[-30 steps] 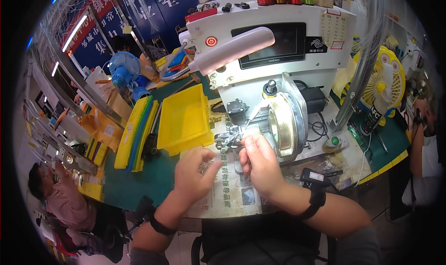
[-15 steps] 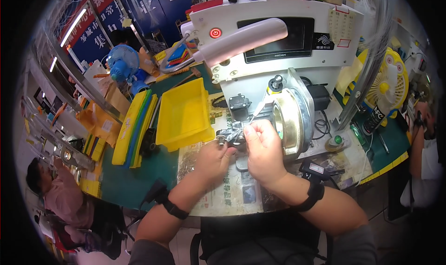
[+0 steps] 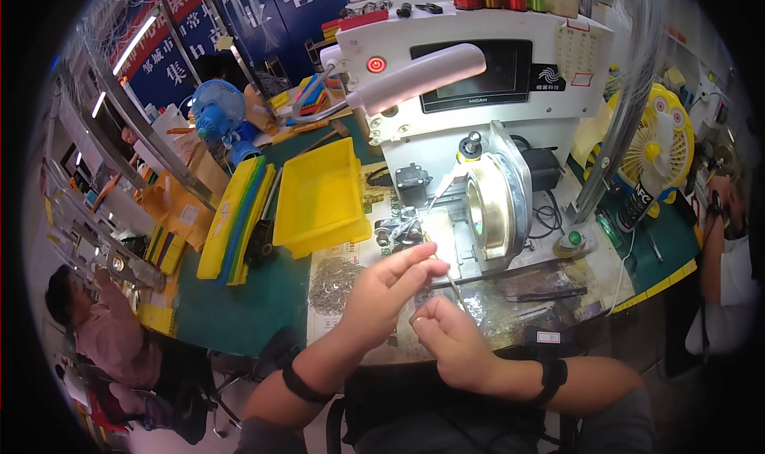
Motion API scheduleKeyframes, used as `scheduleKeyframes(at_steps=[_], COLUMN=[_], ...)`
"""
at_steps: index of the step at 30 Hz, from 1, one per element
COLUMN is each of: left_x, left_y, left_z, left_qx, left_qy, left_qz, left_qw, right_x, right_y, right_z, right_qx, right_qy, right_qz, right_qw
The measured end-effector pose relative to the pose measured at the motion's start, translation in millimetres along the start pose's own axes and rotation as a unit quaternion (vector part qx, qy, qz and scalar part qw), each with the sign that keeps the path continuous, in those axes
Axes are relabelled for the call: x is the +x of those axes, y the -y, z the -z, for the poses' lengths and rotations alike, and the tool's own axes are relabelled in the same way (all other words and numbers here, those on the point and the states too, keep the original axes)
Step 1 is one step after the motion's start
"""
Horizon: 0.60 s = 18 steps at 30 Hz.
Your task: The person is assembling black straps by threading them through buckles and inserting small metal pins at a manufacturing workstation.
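Note:
My left hand (image 3: 386,295) is in front of the machine's small clamp assembly (image 3: 398,231), its bent fingers reaching right with the thumb close to them. A thin rod-like tool (image 3: 457,291) runs slantwise past its fingertips and seems pinched there; its exact kind is too small to tell. Just below and to the right, my right hand (image 3: 456,344) is closed with thumb and forefinger pressed together; what it holds, if anything, is hidden. Right of the clamp stands a bright metal ring (image 3: 476,211) on the white machine (image 3: 390,147).
A yellow bin (image 3: 315,203) stands left of the machine, beside stacked coloured strips (image 3: 237,219). A pile of small metal pieces (image 3: 335,285) lies on the mat. A lamp (image 3: 422,76) hangs over the work. A dark slim tool (image 3: 547,295) and spray can (image 3: 635,207) are to the right.
Both hands have drawn back toward me from the clamp assembly and ring. The clamp and the small metal pile now show. The right hand has lowered and closed beneath the left.

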State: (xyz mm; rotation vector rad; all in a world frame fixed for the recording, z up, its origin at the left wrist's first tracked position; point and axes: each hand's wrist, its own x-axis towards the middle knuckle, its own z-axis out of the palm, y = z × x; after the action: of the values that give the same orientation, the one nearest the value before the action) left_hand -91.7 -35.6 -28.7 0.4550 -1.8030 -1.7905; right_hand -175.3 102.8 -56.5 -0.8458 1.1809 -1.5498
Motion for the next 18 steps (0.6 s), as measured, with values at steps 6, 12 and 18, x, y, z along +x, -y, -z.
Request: scheduleKeyframes(at_steps=[6, 12, 18], left_x=[-28.8, -33.0, 12.1], left_y=[-14.3, -15.0, -40.5], left_z=[16.2, 7.3, 33.9], left_qx=[0.121, 0.412, 0.406], left_qy=[0.017, 0.113, -0.06], left_qz=[-0.017, -0.269, -0.271], left_qw=[0.992, 0.863, 0.871], right_x=[12.7, 49.7, 66.5], right_y=[5.0, 29.9, 8.1], right_z=[20.5, 5.4, 27.5], right_qx=[0.032, 0.217, 0.244], right_qy=[-0.06, -0.067, -0.099], right_qz=[0.023, 0.008, -0.08], right_qw=[0.997, 0.974, 0.961])
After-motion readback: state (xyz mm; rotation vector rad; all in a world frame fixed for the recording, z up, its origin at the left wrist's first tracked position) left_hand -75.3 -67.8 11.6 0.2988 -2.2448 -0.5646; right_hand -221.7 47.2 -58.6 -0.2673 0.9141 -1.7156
